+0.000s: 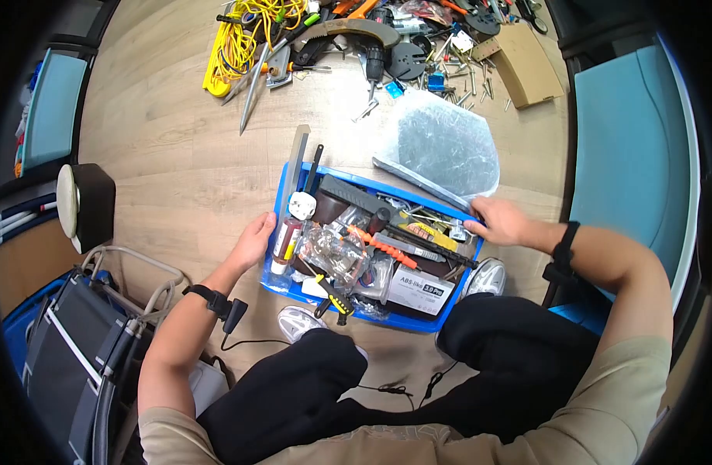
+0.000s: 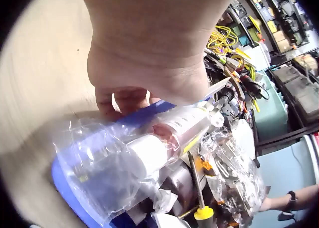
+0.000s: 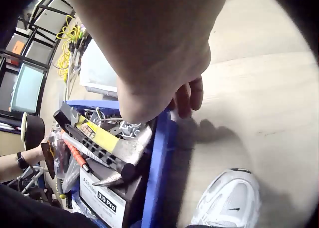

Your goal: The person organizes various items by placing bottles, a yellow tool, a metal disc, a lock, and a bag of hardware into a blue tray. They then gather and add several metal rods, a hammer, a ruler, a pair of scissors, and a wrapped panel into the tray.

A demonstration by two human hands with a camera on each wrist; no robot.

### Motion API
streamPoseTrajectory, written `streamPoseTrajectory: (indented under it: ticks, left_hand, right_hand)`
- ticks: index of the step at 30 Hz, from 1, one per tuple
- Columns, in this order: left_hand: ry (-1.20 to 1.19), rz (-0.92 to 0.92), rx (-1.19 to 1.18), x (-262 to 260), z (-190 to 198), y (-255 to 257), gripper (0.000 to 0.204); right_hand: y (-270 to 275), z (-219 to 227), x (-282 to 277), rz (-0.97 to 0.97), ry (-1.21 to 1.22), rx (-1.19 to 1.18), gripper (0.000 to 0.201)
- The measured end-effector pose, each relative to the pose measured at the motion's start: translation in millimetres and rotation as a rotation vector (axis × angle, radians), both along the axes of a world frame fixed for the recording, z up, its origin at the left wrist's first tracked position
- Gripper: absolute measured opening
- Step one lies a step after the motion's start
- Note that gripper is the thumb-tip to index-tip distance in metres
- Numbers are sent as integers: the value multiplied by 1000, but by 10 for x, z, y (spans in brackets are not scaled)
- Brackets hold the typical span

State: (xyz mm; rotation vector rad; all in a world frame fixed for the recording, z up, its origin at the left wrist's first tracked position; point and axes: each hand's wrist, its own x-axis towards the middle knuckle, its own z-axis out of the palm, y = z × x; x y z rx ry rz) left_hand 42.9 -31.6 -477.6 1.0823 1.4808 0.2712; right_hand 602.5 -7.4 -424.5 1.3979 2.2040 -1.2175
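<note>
A blue plastic bin (image 1: 427, 325) full of tools and parts sits between the person's feet. My left hand (image 1: 253, 244) grips its left rim, beside a clear bottle (image 1: 287, 242) with a white cap. At the far right corner my right hand (image 1: 501, 222) holds the rim, its fingers outside the blue wall (image 3: 162, 153) in the right wrist view. Inside lie a box labelled ABS-like 3.0 Pro (image 1: 418, 293), clear plastic bags (image 1: 332, 256), an orange spiral piece (image 1: 383, 246), a white plug-like block (image 1: 301, 204) and a yellow-and-black tool (image 1: 336, 297).
Just beyond the bin, a grey slab wrapped in clear plastic (image 1: 445, 139) lies on the floor. Farther off are a yellow cord (image 1: 274, 23), a curved saw (image 1: 352, 31), scattered screws and a cardboard box (image 1: 529, 66). A folded chair frame (image 1: 69, 356) stands at left, a pale blue bin (image 1: 627, 147) at right.
</note>
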Motion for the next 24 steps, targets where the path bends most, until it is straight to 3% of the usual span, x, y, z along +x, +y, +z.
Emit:
streamPoseTrajectory:
  ticks: [3, 5, 6, 7, 9, 11, 15, 18, 21, 22, 24]
  left_hand:
    - [1, 67, -21, 77, -120, -62, 53]
    - [-10, 162, 3, 221, -72, -124, 53]
    - [-37, 212, -10, 228, -107, -146, 53]
    - [-63, 263, -22, 236, -139, -174, 52]
    - [-40, 300, 30, 248, -166, -227, 51]
    - [45, 224, 30, 215, -147, -224, 49]
    - [55, 231, 8, 216, -37, -288, 48]
    - [-1, 389, 48, 108, -110, -527, 49]
    - [37, 498, 36, -141, -153, -729, 52]
    - [55, 516, 13, -271, -170, -800, 54]
    - [51, 547, 36, -313, -214, -871, 54]
  right_hand:
    - [-112, -78, 74, -2, -200, -113, 54]
    - [-189, -107, 42, -202, -301, -332, 70]
    - [-192, -85, -15, -418, -225, -471, 77]
    - [-216, -122, -12, -414, -231, -473, 77]
    - [-260, -211, -35, -586, -111, -510, 77]
    - [-266, -188, -46, -612, -77, -469, 73]
    - [-84, -122, -175, -512, -132, -380, 71]
    - [38, -234, -253, -480, -113, -379, 70]
    - [257, -301, -461, -260, -187, -321, 71]
    - [415, -37, -708, -38, -358, -226, 68]
    - [839, 313, -975, 230, -395, -203, 60]
